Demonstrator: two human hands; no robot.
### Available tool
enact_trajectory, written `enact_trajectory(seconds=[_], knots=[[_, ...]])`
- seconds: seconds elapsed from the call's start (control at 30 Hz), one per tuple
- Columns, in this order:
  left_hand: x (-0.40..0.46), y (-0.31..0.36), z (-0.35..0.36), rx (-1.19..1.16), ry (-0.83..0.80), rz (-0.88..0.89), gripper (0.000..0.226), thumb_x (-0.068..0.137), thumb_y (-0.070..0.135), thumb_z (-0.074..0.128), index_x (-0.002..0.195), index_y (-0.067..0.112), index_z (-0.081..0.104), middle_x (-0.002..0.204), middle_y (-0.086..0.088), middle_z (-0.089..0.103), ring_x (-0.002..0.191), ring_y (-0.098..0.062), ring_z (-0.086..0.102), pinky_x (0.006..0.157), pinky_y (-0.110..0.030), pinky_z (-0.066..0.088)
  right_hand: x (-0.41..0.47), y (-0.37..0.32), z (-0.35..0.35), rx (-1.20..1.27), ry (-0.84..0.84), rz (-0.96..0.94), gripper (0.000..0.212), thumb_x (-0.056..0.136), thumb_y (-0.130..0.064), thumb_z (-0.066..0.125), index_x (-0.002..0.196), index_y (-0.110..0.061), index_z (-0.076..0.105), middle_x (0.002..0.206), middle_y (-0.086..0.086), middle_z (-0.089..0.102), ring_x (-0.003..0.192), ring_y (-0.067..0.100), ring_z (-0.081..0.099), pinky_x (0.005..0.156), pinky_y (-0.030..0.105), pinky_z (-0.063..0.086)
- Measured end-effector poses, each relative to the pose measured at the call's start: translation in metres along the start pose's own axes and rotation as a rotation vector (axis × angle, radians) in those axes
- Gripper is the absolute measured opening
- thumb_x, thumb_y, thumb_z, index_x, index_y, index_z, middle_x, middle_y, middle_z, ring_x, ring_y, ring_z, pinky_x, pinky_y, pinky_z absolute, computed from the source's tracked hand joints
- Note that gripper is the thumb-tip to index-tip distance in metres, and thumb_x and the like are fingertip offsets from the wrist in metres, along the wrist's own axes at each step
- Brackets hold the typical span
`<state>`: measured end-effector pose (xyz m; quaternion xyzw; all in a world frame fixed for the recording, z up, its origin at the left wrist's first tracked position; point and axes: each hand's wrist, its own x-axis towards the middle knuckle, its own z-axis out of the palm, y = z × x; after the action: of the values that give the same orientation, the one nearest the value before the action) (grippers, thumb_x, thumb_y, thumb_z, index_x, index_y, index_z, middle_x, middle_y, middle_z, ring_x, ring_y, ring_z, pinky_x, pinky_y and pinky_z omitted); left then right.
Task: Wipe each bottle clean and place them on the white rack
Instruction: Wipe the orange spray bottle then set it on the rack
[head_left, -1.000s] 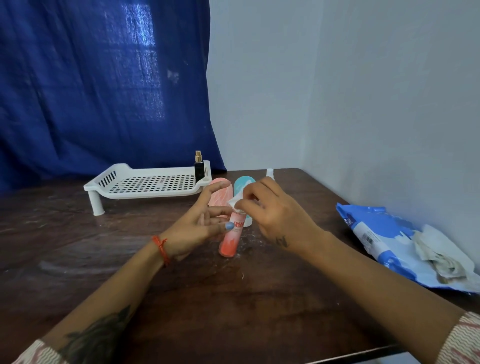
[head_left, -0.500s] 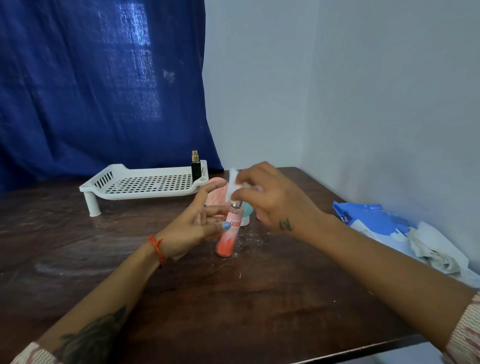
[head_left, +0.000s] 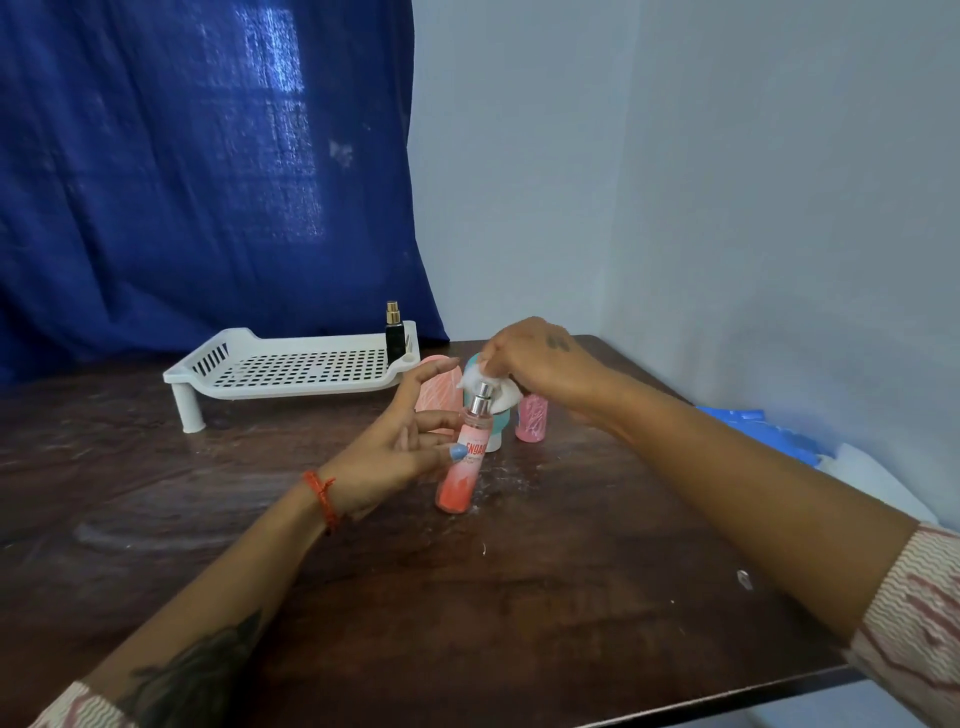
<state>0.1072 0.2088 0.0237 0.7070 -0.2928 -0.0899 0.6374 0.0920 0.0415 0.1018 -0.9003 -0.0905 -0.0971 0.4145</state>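
**Coral bottle under wipe; one bottle racked**

Coral bottle (head_left: 464, 457) stands tilted on the table (head_left: 467, 623), base down, nozzle up. I hold it with my left hand (head_left: 395, 452): the thumb presses its label side, and the other fingers lie loosely spread behind it. My right hand (head_left: 540, 364) pinches a white wipe (head_left: 493, 387) and works it at the silver nozzle.

Progress, as I judge it:
1. One black bottle (head_left: 394, 335) stands in the right corner of the rack (head_left: 291, 366). That item appears done.
2. The coral bottle is mid-wipe, near the rack but not on it.
3. A pink bottle (head_left: 439, 395), a teal bottle (head_left: 493, 423) and a small pink bottle (head_left: 531, 423) stand behind it on the table, apparently awaiting wiping.

Change since the earlier frames: the right hand has moved up from the bottle's body to its top, exposing the nozzle and the small pink bottle. The coral bottle now stands more upright. The left-hand grip is unchanged.

A blue pack (head_left: 753, 431) lies at the right edge.
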Motion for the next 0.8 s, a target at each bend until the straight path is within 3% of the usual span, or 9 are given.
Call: enact_trajectory(seconds=[0.07,0.17,0.33,0.4,0.47,0.5,0.6,0.7,0.8], knots=[[0.0,0.0,0.0,0.003,-0.001,-0.004,0.081,0.082,-0.012,0.057,0.135,0.041,0.026,0.121,-0.02,0.059,0.099,-0.025,0.067,0.081,-0.032,0.056,-0.003,0.006,-0.004,0.323,-0.049,0.241,0.019,0.09,-0.003,0.052,0.105,0.003,0.062,0.1,0.014,0.067,0.08,0.018,0.065,0.068,0.027,0.053],[0.001,0.0,0.0,0.0,-0.002,-0.008,0.081,0.082,-0.013,0.057,0.134,0.041,0.026,0.121,-0.02,0.059,0.1,-0.025,0.067,0.08,-0.031,0.055,-0.012,0.015,-0.005,0.65,-0.096,0.413,0.023,0.089,0.002,0.053,0.112,0.004,0.055,0.108,0.017,0.064,0.083,0.019,0.065,0.07,0.031,0.056],[0.001,0.001,-0.001,0.003,0.002,-0.018,0.081,0.08,-0.009,0.06,0.132,0.043,0.027,0.121,-0.02,0.059,0.098,-0.024,0.068,0.08,-0.031,0.056,-0.03,0.016,-0.007,1.001,-0.11,0.485,0.008,0.086,0.01,0.052,0.091,0.004,0.055,0.098,0.019,0.062,0.083,0.026,0.064,0.056,0.033,0.058],[0.001,0.0,-0.001,-0.002,-0.012,-0.018,0.081,0.078,-0.006,0.062,0.133,0.043,0.026,0.122,-0.02,0.059,0.1,-0.025,0.067,0.083,-0.033,0.056,-0.032,0.016,-0.006,1.011,-0.095,0.429,0.007,0.086,0.006,0.055,0.091,0.003,0.06,0.096,0.016,0.065,0.085,0.024,0.066,0.063,0.033,0.059],[0.001,-0.002,-0.002,-0.016,-0.016,-0.015,0.08,0.08,-0.006,0.062,0.134,0.042,0.027,0.122,-0.02,0.059,0.102,-0.026,0.067,0.084,-0.034,0.055,-0.032,0.018,-0.001,0.703,0.046,0.223,0.008,0.087,-0.007,0.061,0.091,-0.007,0.068,0.094,0.003,0.07,0.088,0.017,0.066,0.08,0.032,0.056],[0.001,-0.002,-0.002,-0.021,-0.015,-0.013,0.08,0.08,-0.005,0.064,0.134,0.041,0.027,0.122,-0.02,0.059,0.103,-0.027,0.066,0.084,-0.035,0.055,-0.033,0.018,0.002,0.454,0.151,0.058,0.009,0.087,-0.012,0.062,0.089,-0.012,0.07,0.091,-0.005,0.069,0.087,0.011,0.064,0.082,0.026,0.053],[0.001,-0.004,-0.003,-0.02,-0.014,-0.006,0.083,0.074,0.003,0.066,0.137,0.038,0.026,0.122,-0.02,0.059,0.105,-0.03,0.065,0.086,-0.039,0.054,-0.034,0.02,0.012,-0.226,0.338,-0.513,0.01,0.086,-0.014,0.064,0.091,-0.014,0.072,0.089,-0.005,0.058,0.079,0.007,0.054,0.069,0.01,0.04],[0.001,-0.004,-0.003,-0.009,-0.016,-0.005,0.083,0.075,0.005,0.065,0.139,0.038,0.023,0.125,-0.018,0.058,0.108,-0.029,0.064,0.09,-0.04,0.053,-0.034,0.022,0.024,-0.63,0.251,-0.694,0.02,0.074,-0.002,0.072,0.093,-0.002,0.068,0.095,0.012,0.056,0.083,0.022,0.054,0.065,0.025,0.047],[0.002,-0.004,-0.004,-0.006,-0.018,-0.006,0.084,0.078,0.0,0.066,0.14,0.037,0.023,0.126,-0.02,0.057,0.108,-0.029,0.064,0.088,-0.04,0.054,-0.035,0.026,0.028,-0.771,0.282,-0.81,0.027,0.057,0.004,0.081,0.081,0.001,0.069,0.088,0.017,0.059,0.078,0.028,0.056,0.053,0.029,0.049]])
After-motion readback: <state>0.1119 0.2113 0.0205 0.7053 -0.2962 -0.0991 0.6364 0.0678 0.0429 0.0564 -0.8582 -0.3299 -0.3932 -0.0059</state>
